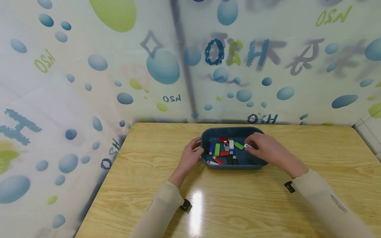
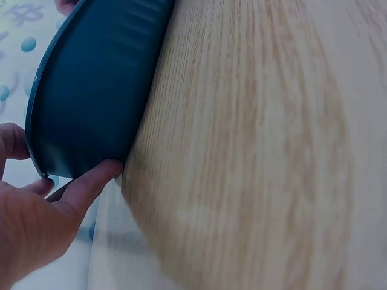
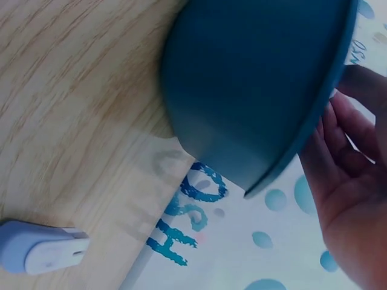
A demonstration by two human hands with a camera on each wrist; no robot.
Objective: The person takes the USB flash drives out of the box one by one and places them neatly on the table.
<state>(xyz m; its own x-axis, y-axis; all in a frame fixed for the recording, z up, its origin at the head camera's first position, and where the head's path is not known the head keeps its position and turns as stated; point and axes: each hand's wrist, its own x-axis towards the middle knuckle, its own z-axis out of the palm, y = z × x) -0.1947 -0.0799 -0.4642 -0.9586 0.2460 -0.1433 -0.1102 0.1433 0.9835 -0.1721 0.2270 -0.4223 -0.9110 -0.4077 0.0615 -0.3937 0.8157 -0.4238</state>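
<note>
A dark blue oblong tray [image 1: 235, 167] holds several USB sticks, among them a green USB stick [image 1: 217, 149] and a red USB stick [image 1: 219, 160]. My left hand [image 1: 189, 155] holds the tray's left end; in the left wrist view its fingers [image 2: 91, 187] touch the outer wall. Inside the right part of the tray, my right hand [image 1: 265, 147] pinches a white USB stick [image 1: 247, 145] between thumb and fingertips. Close beside it lies another green USB stick [image 1: 238, 145]. In the right wrist view the tray wall hides what the right fingertips hold.
The tray stands near the back edge of a wooden table [image 1: 232, 201]. Behind rises a white wall covering [image 1: 202, 89] with blue and green drops. A small pale blue and white piece [image 3: 42, 248] lies at lower left in the right wrist view.
</note>
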